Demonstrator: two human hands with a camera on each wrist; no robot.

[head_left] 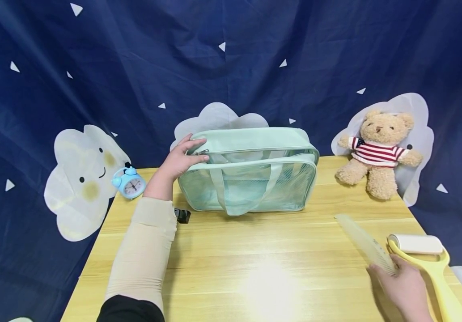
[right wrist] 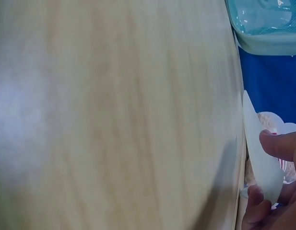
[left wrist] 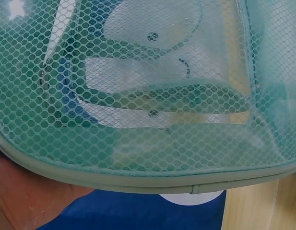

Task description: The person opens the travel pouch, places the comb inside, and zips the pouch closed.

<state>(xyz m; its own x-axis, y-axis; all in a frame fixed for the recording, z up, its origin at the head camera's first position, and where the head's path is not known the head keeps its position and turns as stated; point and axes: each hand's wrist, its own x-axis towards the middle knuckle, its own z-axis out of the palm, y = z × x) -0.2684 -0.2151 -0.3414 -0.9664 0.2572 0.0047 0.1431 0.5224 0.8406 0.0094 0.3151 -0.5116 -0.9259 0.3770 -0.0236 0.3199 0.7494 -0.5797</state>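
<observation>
A pale mint-green, see-through wash bag (head_left: 251,138) stands upright at the back of the table, its zipped top edge and strap handles facing me. My left hand (head_left: 179,157) holds the bag's upper left corner, fingers over the top and thumb beside the zip. The left wrist view has the bag's mesh side (left wrist: 162,143) up close, with part of the left hand (left wrist: 32,191) at its edge. At the right, my right hand (head_left: 404,286) pinches one end of a pale comb (head_left: 363,241), which slants up and left just over the table.
A yellow-handled lint roller (head_left: 436,264) lies right of the right hand, at the table's edge. Behind it sits a teddy bear (head_left: 379,152) in a striped shirt. A blue alarm clock (head_left: 131,183) stands back left. The blue curtain (head_left: 231,67) hangs behind the wooden table (head_left: 231,255).
</observation>
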